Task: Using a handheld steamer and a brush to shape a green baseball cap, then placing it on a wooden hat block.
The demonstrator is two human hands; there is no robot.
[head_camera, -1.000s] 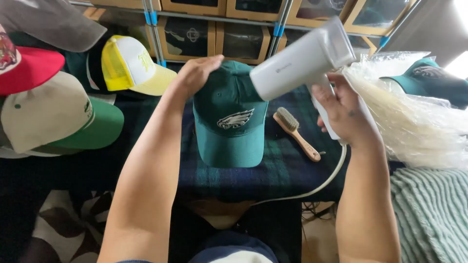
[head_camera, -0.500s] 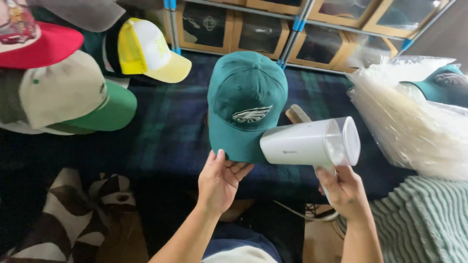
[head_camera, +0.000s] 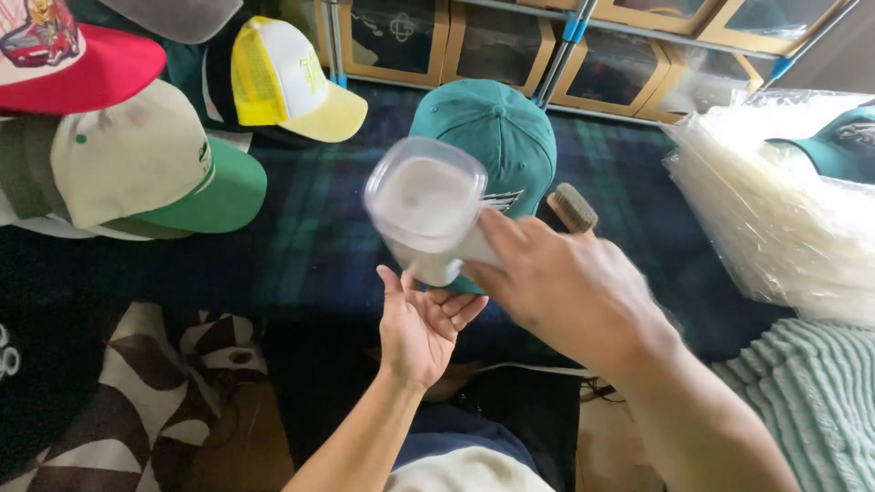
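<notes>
My right hand grips a white hand-held steamer, turned so its clear-rimmed end faces the camera; it is blurred. My left hand is open, palm up, just below the steamer and close to it, fingers spread. Behind the steamer a teal cap with a winged emblem lies on a dark plaid cloth; its brim is hidden by the steamer and my hands. A small wooden brush lies right of the cap, partly behind my right hand.
Left of the cloth lie a yellow-and-white cap, a cream-and-green cap and a red cap. A stack of clear plastic bags with another teal cap sits at right. Framed boxes line the back.
My right hand has swung the steamer up and left, turning its end toward the camera. My left hand has left the cap's brim and turned palm up beneath the steamer.
</notes>
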